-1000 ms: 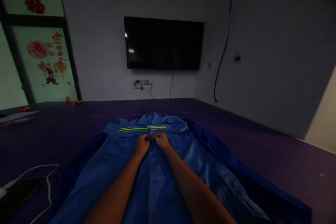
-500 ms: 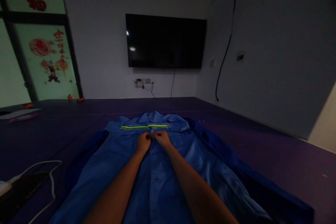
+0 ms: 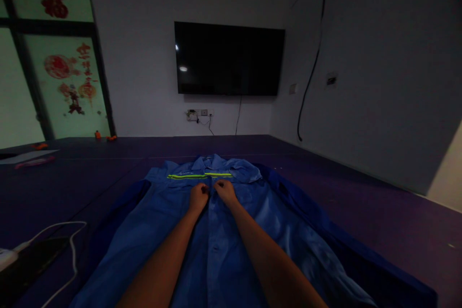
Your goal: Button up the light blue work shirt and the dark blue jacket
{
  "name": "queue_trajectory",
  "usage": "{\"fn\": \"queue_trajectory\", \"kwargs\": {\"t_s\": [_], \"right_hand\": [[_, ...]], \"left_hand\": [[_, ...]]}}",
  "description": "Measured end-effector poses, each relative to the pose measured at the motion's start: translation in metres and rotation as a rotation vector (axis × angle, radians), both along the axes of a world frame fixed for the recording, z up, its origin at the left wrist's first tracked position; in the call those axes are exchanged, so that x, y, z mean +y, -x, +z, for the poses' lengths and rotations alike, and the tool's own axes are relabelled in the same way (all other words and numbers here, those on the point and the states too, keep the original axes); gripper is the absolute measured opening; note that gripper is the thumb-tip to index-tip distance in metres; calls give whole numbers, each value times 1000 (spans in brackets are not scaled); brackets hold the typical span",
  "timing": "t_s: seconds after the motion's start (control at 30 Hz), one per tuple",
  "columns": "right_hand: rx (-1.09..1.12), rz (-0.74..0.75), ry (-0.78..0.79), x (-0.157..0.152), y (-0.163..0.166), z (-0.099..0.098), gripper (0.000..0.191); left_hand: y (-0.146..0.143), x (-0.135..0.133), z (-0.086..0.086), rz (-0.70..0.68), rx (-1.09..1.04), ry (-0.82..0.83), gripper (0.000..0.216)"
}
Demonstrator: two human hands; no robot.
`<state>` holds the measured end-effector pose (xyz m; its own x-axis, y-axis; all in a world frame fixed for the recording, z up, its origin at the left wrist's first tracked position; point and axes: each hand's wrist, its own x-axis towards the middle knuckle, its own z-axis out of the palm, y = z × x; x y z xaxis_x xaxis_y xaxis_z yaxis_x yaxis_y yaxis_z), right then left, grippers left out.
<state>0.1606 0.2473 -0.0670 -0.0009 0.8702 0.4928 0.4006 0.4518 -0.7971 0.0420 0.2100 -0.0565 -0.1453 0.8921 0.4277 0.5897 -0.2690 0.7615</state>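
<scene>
A blue work jacket [image 3: 231, 231] lies spread out front up, its collar away from me and its sleeves out to the sides. Yellow-green reflective strips [image 3: 187, 176] cross its chest. Just below them, my left hand [image 3: 198, 197] is closed on the jacket's front edge at the middle. My right hand [image 3: 225, 192] pinches the facing edge, a small gap from the left. Any button between the fingertips is too small and dark to make out. Lower down, the front placket runs toward me between my forearms.
The jacket lies on a dark purple surface [image 3: 361, 202]. A white cable [image 3: 74, 250] and a black object [image 3: 39, 255] lie at the lower left. Small orange things [image 3: 111, 138] sit by the glass door. A television [image 3: 231, 60] hangs on the far wall, and a black cable [image 3: 310, 82] dangles at the right.
My right hand has moved slightly right, so the gap between my hands is a little wider. Both hands stay at the jacket's front. The view has shifted slightly.
</scene>
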Motion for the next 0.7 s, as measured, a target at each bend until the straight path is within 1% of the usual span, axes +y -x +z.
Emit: {"fn": "queue_trajectory", "kwargs": {"t_s": [0.23, 0.43, 0.7], "right_hand": [[-14, 28, 5, 0, 1, 0, 16], [-14, 52, -2, 1, 1, -1, 24], [81, 76, 36, 4, 1, -1, 23]], "left_hand": [[0, 0, 0, 6, 8, -15, 13], [-1, -1, 0, 4, 13, -4, 12], [-1, -2, 2, 6, -16, -33, 13]]}}
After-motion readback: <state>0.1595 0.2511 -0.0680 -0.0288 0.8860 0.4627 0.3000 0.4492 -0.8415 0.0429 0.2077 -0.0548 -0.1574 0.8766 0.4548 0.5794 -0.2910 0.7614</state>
